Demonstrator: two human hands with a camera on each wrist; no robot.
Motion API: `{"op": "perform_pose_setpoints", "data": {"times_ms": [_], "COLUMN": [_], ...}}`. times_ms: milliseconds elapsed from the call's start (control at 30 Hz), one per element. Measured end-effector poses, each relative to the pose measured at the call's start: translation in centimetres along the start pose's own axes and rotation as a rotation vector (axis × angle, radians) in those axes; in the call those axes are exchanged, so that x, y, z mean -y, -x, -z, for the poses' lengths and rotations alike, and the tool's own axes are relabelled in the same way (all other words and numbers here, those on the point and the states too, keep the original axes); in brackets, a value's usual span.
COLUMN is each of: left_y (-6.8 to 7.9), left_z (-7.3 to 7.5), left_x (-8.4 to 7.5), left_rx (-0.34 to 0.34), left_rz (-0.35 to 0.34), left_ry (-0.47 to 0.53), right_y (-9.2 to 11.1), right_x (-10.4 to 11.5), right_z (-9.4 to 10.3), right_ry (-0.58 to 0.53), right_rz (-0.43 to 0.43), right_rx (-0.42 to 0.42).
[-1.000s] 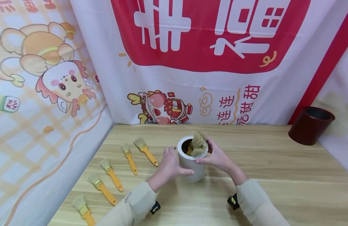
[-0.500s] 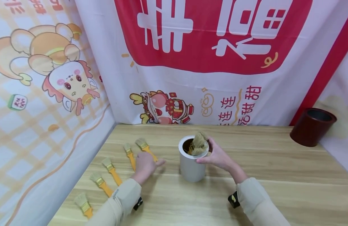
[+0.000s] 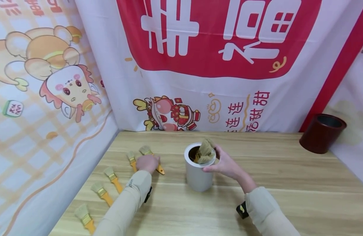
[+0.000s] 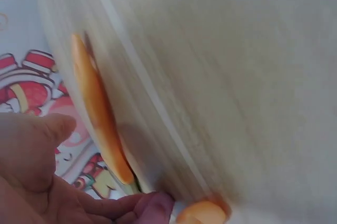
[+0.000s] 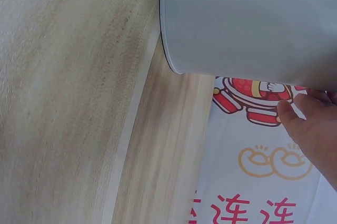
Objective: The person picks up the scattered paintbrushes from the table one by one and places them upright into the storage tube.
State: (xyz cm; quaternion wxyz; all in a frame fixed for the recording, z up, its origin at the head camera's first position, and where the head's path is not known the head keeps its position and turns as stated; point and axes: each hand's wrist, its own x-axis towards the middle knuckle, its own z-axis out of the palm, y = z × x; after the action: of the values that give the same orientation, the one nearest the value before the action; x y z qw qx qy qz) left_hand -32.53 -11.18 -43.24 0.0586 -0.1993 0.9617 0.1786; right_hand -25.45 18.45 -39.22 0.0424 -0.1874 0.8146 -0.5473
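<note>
My left hand (image 3: 147,163) is low over the two farthest paintbrushes on the left. One is a wide paintbrush (image 3: 145,150) with an orange handle; the other is a narrower paintbrush (image 3: 131,157). In the left wrist view the thumb stands apart from the fingers, with the orange handle of a paintbrush (image 4: 97,111) between them; the fingers are near its metal band. My right hand (image 3: 228,164) grips the rim of a white cylindrical container (image 3: 199,177), thumb in front and fingers behind. Bristles of paintbrushes (image 3: 206,152) stick up from it, and their handles go down inside.
Three more paintbrushes lie slanted along the left side, such as the nearest paintbrush (image 3: 85,218). A dark red cylinder (image 3: 320,136) stands at the far right of the wooden table (image 3: 273,203). Printed cloth (image 3: 125,108) hangs behind and on the left.
My left hand has left the side of the white container and moved left, down to the far paintbrushes. My right hand has kept its grip on the container's rim.
</note>
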Motion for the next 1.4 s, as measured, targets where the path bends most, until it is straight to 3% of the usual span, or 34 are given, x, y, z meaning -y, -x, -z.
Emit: {"op": "perform_pose_setpoints", "data": {"times_ms": [400,500,933,1133,1267,1400], "left_y": [-2.4,-2.5,-2.5,-1.7,-0.8,0.4], "left_z": [-0.4,-0.6,-0.4,-0.1,0.4,1.1], "left_x": [-0.9,-0.7,-0.2,0.6,0.5,-0.6], "left_rx": [-0.154,-0.16,-0.138,-0.109,-0.156,-0.235], "left_rz": [0.06,0.067,-0.015,-0.115,-0.242,-0.369], "left_ry": [0.063,0.072,0.065,0.13,0.158,0.155], "right_y": [-0.1,0.0,-0.1,-0.1,-0.1,-0.1], "right_x": [0.0,-0.1,-0.2,-0.2,-0.2,-0.4], "right_z": [-0.1,-0.3,-0.3,-0.5,-0.5,-0.4], "right_ry": [-0.055,-0.074,-0.066,-0.065,-0.06,-0.063], "right_rz": [0.013,0.009,0.008,0.006,0.009,0.017], "right_rx": [0.001,0.002,-0.004,-0.005,-0.007,-0.008]}}
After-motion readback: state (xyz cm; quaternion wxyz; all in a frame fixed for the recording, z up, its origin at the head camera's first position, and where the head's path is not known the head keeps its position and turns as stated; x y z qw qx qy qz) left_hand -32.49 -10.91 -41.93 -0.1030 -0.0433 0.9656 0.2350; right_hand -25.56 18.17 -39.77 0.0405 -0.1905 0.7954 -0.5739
